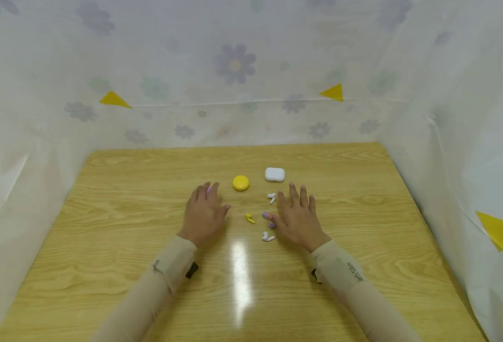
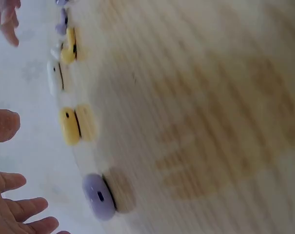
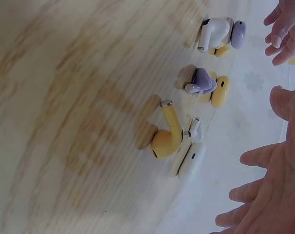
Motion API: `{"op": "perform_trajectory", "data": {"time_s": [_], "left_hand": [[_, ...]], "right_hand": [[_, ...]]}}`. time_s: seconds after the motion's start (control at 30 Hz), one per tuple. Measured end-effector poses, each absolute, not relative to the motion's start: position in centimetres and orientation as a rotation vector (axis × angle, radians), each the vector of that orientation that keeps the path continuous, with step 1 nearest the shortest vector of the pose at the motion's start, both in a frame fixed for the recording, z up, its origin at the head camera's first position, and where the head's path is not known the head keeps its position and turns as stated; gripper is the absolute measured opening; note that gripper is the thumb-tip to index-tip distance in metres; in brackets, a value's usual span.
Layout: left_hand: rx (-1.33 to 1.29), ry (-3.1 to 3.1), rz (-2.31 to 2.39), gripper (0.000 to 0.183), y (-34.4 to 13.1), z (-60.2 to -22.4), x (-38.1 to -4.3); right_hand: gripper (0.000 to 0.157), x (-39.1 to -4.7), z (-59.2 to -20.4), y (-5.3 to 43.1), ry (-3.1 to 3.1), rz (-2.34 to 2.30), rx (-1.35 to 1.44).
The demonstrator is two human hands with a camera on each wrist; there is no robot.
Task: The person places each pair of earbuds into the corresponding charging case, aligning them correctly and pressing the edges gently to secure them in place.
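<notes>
My left hand [image 1: 204, 216] hovers over the table with fingers spread, holding nothing. Beyond its fingertips sits a purple earbud case [image 2: 99, 196], mostly hidden by the fingers in the head view. My right hand [image 1: 300, 223] is also spread and empty, above the table. By its thumb lie two purple earbuds [image 1: 271, 225], partly covered. One white earbud [image 1: 271, 197] lies beyond the thumb, another white earbud [image 1: 267, 236] nearer me. Between the hands is a yellow earbud [image 1: 250, 218]. A second yellow earbud [image 3: 167, 134] shows in the right wrist view, hidden from the head view.
A round yellow case [image 1: 240, 183] and a white case [image 1: 274, 174] stand farther back on the wooden table [image 1: 140, 199]. Sheeting with a flower print [image 1: 236, 64] hangs behind the table, and pale sheeting encloses both sides. Yellow triangles [image 1: 332, 92] are fixed on the sheeting.
</notes>
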State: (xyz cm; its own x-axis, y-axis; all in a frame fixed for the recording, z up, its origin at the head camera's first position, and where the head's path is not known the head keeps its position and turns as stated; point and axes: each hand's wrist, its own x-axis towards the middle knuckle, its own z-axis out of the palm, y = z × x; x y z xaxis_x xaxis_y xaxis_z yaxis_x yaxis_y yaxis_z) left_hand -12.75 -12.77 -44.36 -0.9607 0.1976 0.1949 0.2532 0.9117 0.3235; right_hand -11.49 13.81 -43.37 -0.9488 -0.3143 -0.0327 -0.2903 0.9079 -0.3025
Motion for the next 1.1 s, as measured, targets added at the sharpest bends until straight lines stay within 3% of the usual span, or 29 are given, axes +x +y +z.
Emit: {"op": "perform_trajectory", "data": {"time_s": [0.5, 1.1], "left_hand": [[-0.124, -3.135, -0.868, 0.080, -17.3, -45.0, -16.8], [-0.263, -3.267, -0.663, 0.078, -18.9, -45.7, -18.0]], "right_hand": [[0.069, -11.5, -43.6, 13.9, 3.017, -0.427, -0.472], [0.068, -11.1, -43.5, 14.4, 3.008, -0.391, -0.474]]}}
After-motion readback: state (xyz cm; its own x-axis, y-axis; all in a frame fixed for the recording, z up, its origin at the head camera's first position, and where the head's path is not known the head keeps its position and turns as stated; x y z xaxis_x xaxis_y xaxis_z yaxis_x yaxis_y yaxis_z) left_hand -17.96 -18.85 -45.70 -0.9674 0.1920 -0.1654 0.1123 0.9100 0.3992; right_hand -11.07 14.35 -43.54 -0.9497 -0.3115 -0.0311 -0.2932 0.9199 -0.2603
